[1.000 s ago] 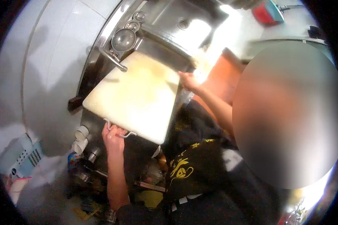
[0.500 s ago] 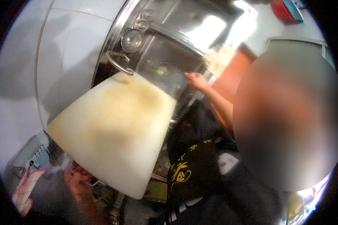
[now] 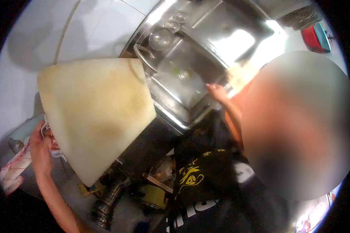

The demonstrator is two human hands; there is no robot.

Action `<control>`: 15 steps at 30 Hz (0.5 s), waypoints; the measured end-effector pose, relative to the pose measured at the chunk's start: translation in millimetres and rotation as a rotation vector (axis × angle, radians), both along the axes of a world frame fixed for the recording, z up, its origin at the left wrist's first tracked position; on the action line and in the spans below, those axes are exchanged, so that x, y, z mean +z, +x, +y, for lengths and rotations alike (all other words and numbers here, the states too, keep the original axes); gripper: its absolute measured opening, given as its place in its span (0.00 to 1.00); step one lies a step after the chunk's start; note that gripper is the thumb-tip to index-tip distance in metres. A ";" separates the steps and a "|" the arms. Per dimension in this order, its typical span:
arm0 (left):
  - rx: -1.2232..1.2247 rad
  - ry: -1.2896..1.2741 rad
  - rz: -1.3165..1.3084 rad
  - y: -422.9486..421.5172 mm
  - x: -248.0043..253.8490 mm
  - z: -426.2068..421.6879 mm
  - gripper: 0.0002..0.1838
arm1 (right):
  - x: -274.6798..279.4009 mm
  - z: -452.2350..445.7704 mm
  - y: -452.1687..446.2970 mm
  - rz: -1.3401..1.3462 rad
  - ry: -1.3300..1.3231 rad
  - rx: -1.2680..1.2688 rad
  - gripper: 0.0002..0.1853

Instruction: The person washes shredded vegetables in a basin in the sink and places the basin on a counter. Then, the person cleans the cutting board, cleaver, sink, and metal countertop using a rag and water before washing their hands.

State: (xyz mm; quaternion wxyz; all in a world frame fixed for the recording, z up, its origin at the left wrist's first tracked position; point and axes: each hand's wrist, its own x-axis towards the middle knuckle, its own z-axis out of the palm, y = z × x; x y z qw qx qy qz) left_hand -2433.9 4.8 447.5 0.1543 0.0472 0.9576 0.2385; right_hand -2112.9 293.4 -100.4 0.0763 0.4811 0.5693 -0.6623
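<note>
My left hand is closed at the left edge of a large whitish cutting board with brownish stains. The fingers wrap around what looks like a white loop handle on that edge, partly hidden. The board is held up at a tilt, its far corner near the curved tap of a steel sink. Over the near right side of the sink, my right hand has curled fingers, with nothing visible in them. A bit of green lies by the drain.
Behind the tap stand a round metal bowl and smaller round dishes. A red-striped cloth hangs at lower left, beside a pale grey device. Far right is a red and turquoise container. A blurred oval covers the right side.
The cutting board has swung left, away from over the sink, and turned. My left hand, blurred below the board before, now shows at its left edge. My right hand stays over the sink.
</note>
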 end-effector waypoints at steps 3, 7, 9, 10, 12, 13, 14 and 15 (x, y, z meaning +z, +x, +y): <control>-0.044 -0.021 0.021 -21.7 -2.2 17.8 0.31 | -5.3 2.3 2.5 0.008 -0.019 -0.009 0.24; -0.166 -0.060 -0.096 -71.1 2.1 31.5 0.29 | -7.9 10.0 12.0 0.024 -0.052 -0.010 0.24; -0.146 -0.058 0.060 -71.4 -5.1 44.9 0.26 | -5.0 11.4 14.6 0.004 -0.056 -0.029 0.24; -0.157 -0.064 0.103 -76.1 -8.3 50.2 0.25 | -4.4 10.9 14.8 0.004 -0.072 -0.064 0.22; -0.213 -0.086 0.118 -93.4 -13.2 55.4 0.24 | 4.1 12.1 14.5 -0.034 -0.076 -0.075 0.21; -0.258 -0.101 0.095 -107.3 -13.2 53.7 0.24 | 9.4 12.6 12.7 -0.052 -0.080 -0.081 0.20; -0.302 -0.114 0.072 -122.1 -13.4 51.8 0.24 | 12.5 13.7 11.8 -0.054 -0.103 -0.079 0.20; -0.349 -0.122 0.088 -137.6 -16.5 49.2 0.23 | 15.1 14.9 12.1 -0.057 -0.126 -0.077 0.19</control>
